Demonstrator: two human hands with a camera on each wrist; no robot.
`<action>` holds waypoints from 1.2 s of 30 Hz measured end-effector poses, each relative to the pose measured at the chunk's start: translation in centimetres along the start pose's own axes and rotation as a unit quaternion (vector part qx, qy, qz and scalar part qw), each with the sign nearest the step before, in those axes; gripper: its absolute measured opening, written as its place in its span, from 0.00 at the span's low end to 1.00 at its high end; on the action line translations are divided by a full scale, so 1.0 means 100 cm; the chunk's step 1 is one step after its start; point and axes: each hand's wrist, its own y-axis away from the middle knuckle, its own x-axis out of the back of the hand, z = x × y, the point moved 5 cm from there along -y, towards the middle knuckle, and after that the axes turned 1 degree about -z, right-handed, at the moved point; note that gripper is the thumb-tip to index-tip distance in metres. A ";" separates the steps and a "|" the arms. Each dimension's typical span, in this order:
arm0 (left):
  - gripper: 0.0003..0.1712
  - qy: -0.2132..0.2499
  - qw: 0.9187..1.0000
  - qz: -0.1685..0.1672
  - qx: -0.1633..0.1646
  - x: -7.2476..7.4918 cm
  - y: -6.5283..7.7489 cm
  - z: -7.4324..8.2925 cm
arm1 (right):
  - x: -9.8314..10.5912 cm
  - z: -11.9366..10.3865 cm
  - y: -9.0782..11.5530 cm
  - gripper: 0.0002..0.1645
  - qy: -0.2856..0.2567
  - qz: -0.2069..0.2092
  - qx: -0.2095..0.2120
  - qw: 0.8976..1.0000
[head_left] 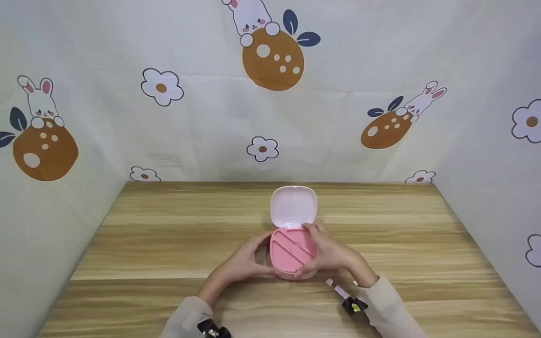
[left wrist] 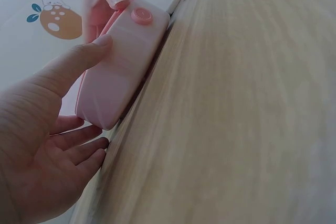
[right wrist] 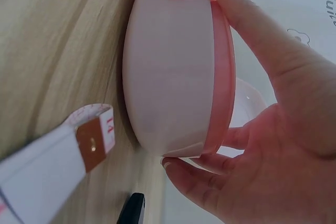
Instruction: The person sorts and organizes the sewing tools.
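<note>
A small pale pink box (head_left: pixel 298 276) stands on the wooden table, its lid (head_left: pixel 294 206) raised at the back. Set in its top is a darker pink insert (head_left: pixel 287 258) with diagonal ridges. In the right wrist view the insert's edge (right wrist: pixel 223 77) shows above the box's wall. A round pink button (left wrist: pixel 142 16) is on the front. My left hand (head_left: pixel 247 260) holds the left side, thumb at the front and fingers round the back corner. Opposite, my right hand (head_left: pixel 329 251) grips the insert's rim, thumb at the front edge and fingers toward the hinge.
The wooden table (head_left: pixel 167 253) reaches back to a printed cloth (head_left: pixel 204 126), with more cloth at both sides. Near my right wrist are a pale strap (head_left: pixel 338 288) with printed numbers and a black mount (head_left: pixel 354 306). Another black mount (head_left: pixel 212 327) sits at my left wrist.
</note>
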 end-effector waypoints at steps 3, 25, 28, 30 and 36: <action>0.56 -0.001 1.000 -0.001 0.002 0.000 0.000 0.000 | -0.001 0.002 0.001 0.72 -0.017 -0.010 -0.006 1.000; 0.56 -0.005 1.000 0.000 0.002 0.002 0.001 -0.003 | -0.004 0.007 0.000 0.69 -0.020 -0.008 -0.005 1.000; 0.56 -0.009 1.000 0.001 -0.003 0.002 0.001 -0.002 | -0.003 0.007 0.000 0.71 -0.014 -0.021 -0.001 1.000; 0.56 -0.010 1.000 0.001 -0.005 0.002 0.001 -0.001 | -0.002 0.007 0.001 0.72 -0.018 -0.031 0.001 0.999; 0.56 -0.005 1.000 -0.002 0.010 0.000 0.000 -0.002 | 0.002 0.009 0.005 0.75 -0.041 -0.059 0.002 0.997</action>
